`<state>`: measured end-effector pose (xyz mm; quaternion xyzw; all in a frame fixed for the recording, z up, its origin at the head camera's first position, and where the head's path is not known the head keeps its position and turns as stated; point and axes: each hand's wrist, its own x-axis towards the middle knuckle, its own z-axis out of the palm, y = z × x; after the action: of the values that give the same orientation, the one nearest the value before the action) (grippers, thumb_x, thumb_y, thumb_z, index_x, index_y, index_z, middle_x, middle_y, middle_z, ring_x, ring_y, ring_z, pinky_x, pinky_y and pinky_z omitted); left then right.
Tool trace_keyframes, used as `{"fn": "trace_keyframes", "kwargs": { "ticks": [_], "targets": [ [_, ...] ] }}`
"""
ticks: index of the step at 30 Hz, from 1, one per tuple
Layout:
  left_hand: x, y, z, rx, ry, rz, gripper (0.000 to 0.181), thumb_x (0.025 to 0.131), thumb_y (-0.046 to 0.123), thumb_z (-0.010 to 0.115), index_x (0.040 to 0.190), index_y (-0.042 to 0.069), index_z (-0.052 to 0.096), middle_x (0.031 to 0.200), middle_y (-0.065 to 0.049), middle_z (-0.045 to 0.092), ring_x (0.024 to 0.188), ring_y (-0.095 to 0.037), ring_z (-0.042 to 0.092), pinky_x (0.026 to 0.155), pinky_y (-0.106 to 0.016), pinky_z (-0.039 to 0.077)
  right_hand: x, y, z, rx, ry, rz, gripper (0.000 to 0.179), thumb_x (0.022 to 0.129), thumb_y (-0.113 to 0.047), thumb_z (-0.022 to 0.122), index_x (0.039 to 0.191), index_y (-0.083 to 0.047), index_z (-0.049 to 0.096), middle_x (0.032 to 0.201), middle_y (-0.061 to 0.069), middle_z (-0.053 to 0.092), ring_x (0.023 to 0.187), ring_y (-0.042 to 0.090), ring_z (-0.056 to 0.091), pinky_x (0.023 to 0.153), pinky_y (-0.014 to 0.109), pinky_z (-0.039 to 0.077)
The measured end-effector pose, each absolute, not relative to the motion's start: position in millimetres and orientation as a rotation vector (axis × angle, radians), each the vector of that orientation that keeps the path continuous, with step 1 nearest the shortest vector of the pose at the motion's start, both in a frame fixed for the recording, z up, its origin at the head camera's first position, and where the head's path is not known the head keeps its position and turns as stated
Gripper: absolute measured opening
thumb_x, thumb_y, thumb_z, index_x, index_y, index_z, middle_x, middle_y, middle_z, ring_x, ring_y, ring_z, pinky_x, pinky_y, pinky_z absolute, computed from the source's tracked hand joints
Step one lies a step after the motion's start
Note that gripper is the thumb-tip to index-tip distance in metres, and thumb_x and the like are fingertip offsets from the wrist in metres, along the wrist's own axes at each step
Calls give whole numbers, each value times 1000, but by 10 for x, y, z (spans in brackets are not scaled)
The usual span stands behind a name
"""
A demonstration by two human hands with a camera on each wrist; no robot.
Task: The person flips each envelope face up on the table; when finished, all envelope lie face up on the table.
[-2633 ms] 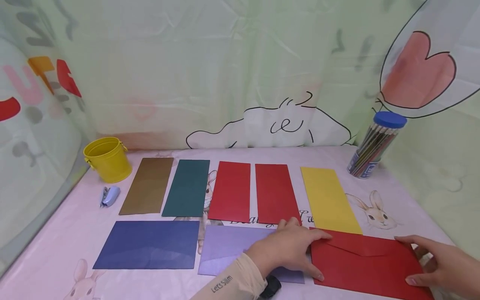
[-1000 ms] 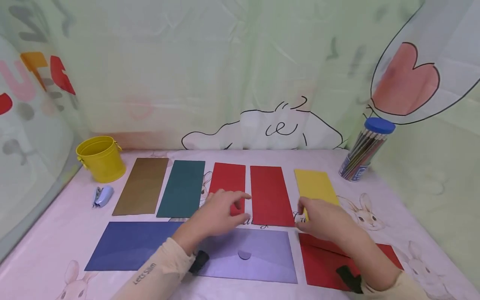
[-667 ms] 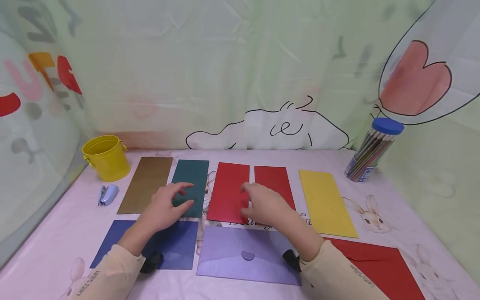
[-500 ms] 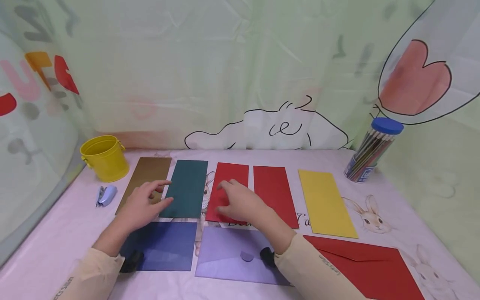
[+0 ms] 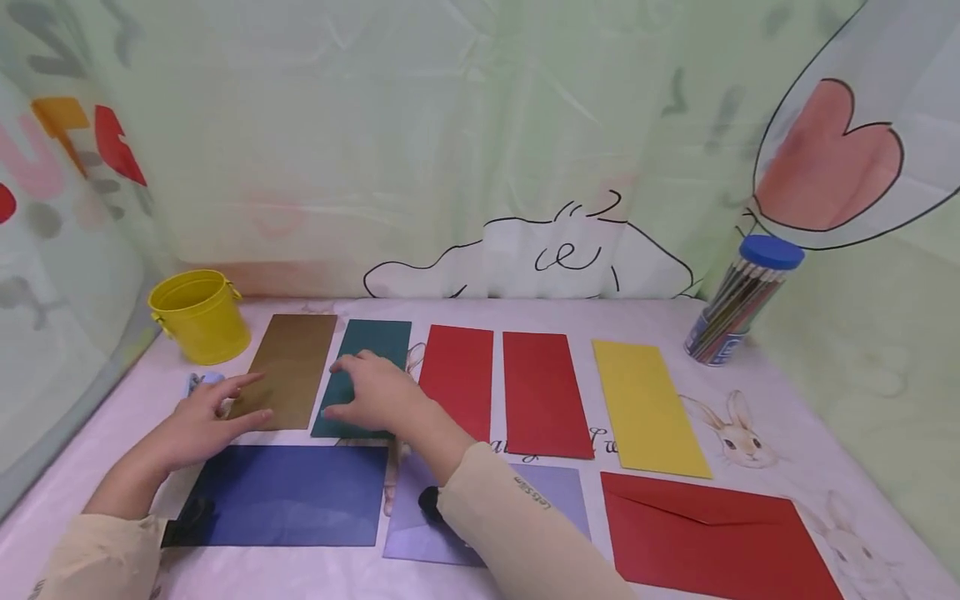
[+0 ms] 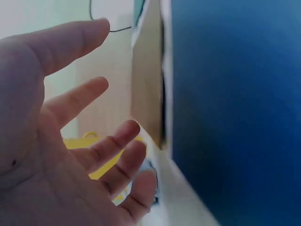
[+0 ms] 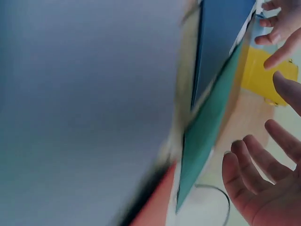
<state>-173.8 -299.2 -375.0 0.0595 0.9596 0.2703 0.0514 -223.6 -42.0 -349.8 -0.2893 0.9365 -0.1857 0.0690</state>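
In the head view my left hand (image 5: 198, 422) hovers at the near-left corner of the brown envelope (image 5: 296, 367), its fingers spread and holding nothing. It partly covers the small lilac stapler (image 5: 207, 380). Over the dark green envelope (image 5: 382, 335) is my right hand (image 5: 380, 395), also holding nothing, with thumb and forefinger apart. Nearer me lie a blue envelope (image 5: 292, 496) and a lilac envelope (image 5: 551, 492), the latter partly hidden by my right sleeve. In the left wrist view the blue envelope (image 6: 235, 113) fills the right side, clear of my fingers.
Two upright red envelopes (image 5: 461, 375) and a yellow envelope (image 5: 651, 408) continue the back row. A red envelope with its flap up (image 5: 720, 533) lies at the front right. A yellow bucket (image 5: 201, 321) stands at the back left, a pencil jar (image 5: 738, 304) at the back right.
Both hands have left the front-right red envelope, which has stayed on the table. The right hand touched the yellow envelope on the way; both then swept left, empty.
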Motion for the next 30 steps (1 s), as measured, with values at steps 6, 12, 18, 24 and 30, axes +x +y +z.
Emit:
{"fn": "trace_keyframes", "kwargs": {
  "ticks": [6,12,18,24,30],
  "targets": [
    [-1762,-2995,-3838,105,2897,742,83,95,51,64,152,-2,35,132,-42,32,109,-55,43,84,-70,42,-2336,-683,-3608,-834,2789,-541,65,87,-50,75,146,-29,55,143,0,52,131,19,48,101,34,47],
    [-1786,-2994,-3864,50,2864,703,83,94,51,64,153,0,35,128,-41,25,111,-63,30,86,-74,36,-2431,-770,-3685,-801,2730,-583,65,88,-47,74,148,-30,53,145,2,50,133,21,47,101,37,47],
    [-1796,-2992,-3877,114,2877,715,77,91,46,71,149,3,44,124,-37,31,114,-55,32,85,-67,39,-2479,-763,-3736,-823,2715,-514,59,92,-43,71,147,-30,54,150,4,45,135,24,45,106,37,43],
    [-1785,-2974,-3863,138,2911,695,86,84,53,77,147,2,47,127,-37,34,113,-51,40,88,-68,42,-2460,-787,-3720,-808,2709,-457,55,93,-43,70,145,-32,56,153,1,41,135,27,43,106,42,42],
    [-1774,-2953,-3842,107,2924,655,93,79,57,79,146,0,49,127,-37,34,110,-52,44,89,-68,43,-2446,-820,-3733,-777,2706,-429,55,94,-44,68,146,-34,55,153,0,41,133,27,43,107,46,40]
  ]
}}
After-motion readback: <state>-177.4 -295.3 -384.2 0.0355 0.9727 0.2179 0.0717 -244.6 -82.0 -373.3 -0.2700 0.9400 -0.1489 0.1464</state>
